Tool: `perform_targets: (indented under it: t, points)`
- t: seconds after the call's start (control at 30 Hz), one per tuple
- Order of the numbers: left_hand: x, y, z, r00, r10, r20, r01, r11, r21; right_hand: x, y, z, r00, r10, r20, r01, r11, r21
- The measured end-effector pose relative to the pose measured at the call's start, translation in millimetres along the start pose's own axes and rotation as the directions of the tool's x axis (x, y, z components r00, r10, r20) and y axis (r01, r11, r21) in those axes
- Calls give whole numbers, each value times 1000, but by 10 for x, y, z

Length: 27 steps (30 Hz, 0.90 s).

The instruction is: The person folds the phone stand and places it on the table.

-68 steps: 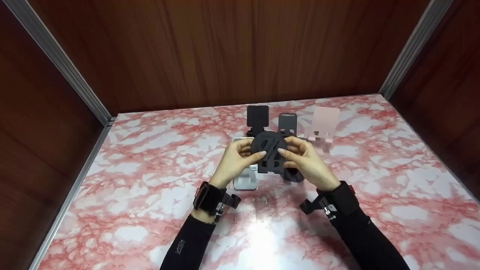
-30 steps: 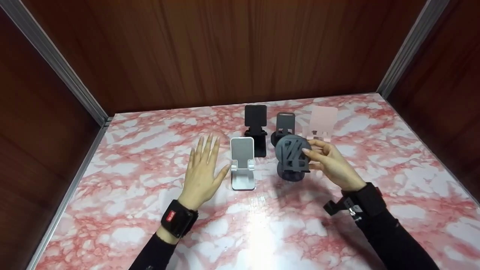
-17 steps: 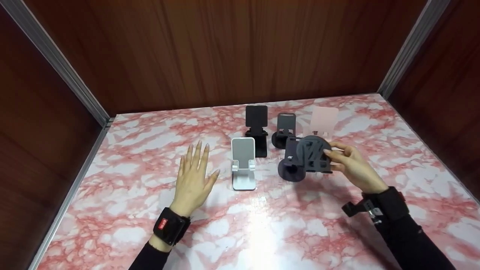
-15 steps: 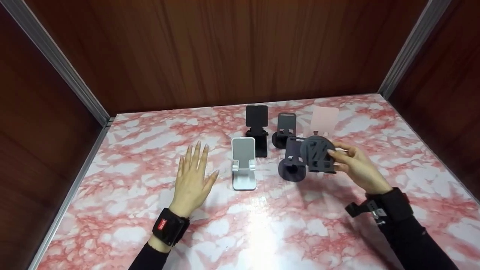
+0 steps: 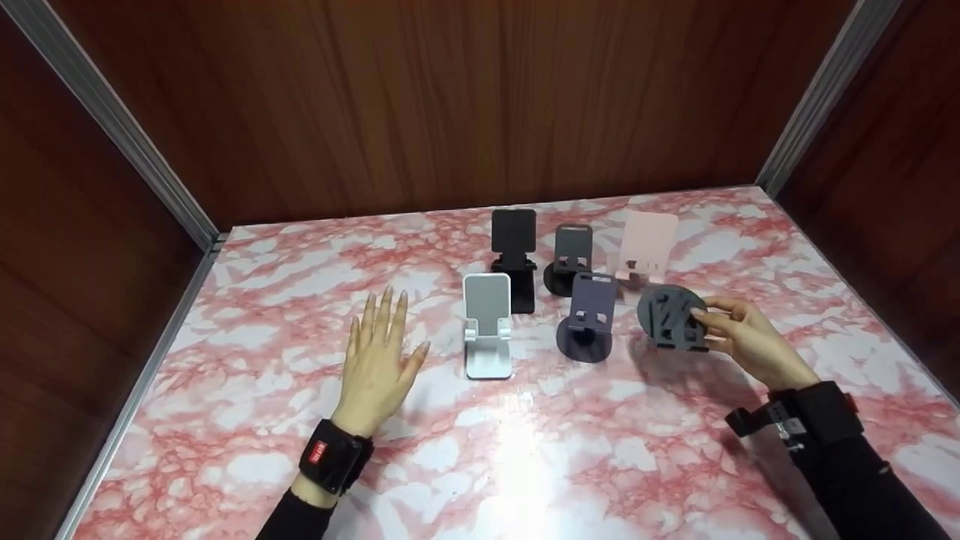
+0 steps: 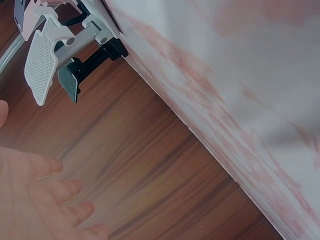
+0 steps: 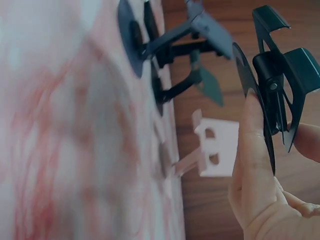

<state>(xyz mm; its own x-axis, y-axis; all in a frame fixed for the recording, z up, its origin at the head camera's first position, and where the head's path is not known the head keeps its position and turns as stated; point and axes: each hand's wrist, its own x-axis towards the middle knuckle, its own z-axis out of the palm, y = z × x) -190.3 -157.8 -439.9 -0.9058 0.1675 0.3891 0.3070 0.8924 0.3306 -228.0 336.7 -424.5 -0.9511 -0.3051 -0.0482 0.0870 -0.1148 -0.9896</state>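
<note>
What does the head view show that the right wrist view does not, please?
Only the head view shows the left hand flat on the marble table, the white stand, the black stand and the wooden walls all round. Only the right wrist view shows the round stand edge-on, with its folded parts behind the disc. Both show the right hand holding that round stand, and the pink stand behind it.

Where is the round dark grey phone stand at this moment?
In the head view, the round dark grey stand is held in the right hand, right of the purple stand and in front of the pink stand.
</note>
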Motion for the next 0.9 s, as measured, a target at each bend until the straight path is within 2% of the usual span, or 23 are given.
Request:
perform_targets:
  t: [0.13,0.37,0.57,0.7,0.8,0.9]
  points:
    - [-1,-5,13,1000,-6,19,6,1000,6,38,58,-121,998,56,-7,-57,997,-52]
    - [6,-12,18,999,-18,35,17,1000,7,86,123,-283,988,145,-53,-148,987,-56]
    - [-2,-10,30,999,-20,47,19,1000,2,74,169,-373,979,183,-87,-190,979,-79]
    - [-7,-18,38,999,-18,39,18,1000,0,83,181,-422,979,178,-96,-192,967,-167]
    - [-2,-20,36,999,-18,39,18,1000,0,104,183,-448,975,190,-117,-216,936,-277]
    - [6,-25,37,999,-18,40,18,1000,-4,112,175,-455,971,199,-132,-232,916,-326]
